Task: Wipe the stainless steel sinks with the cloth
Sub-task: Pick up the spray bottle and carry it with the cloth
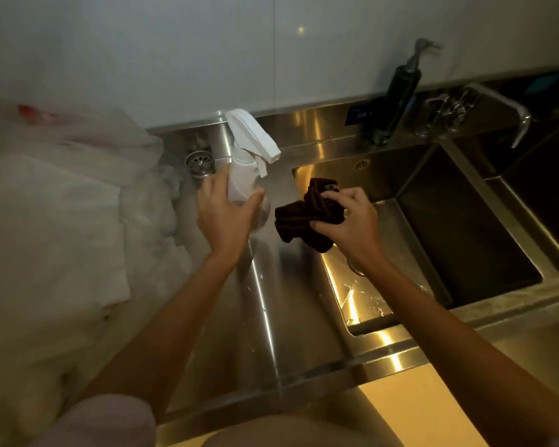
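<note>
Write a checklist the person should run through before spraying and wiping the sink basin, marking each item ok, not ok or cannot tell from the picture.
1. Cloth in hand: ok. The right hand grips the dark cloth, bunched.
2. Spray bottle held: ok. The left hand grips the white spray bottle.
3. Nozzle aimed at the basin: ok. It points right, toward the sink basin.
4. Finger on the trigger: not ok. The fingers wrap the body below it.
5. Basin free of dishes: ok.
6. Liquid left in the bottle: cannot tell.
</note>
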